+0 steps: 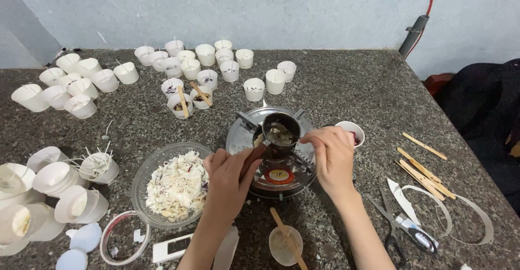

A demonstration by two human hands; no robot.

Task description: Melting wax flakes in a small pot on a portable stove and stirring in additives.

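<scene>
Pot (280, 132) of melting wax sits on the small stove (271, 159) at mid-frame. Left hand (227, 180) has its grip clamped on the pot's handle; right hand (331, 156) pinches something thin at the rim, though what it is I cannot tell. A bowl (142, 178) of wax flakes lies just left. Tilting the pot could spill hot wax onto the surface (346, 80) or fingers.

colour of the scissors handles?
Black, on the scissors at lower right; head view, the only one.

Speckled granite counter (352, 80) — pale wall (271, 10)
</scene>
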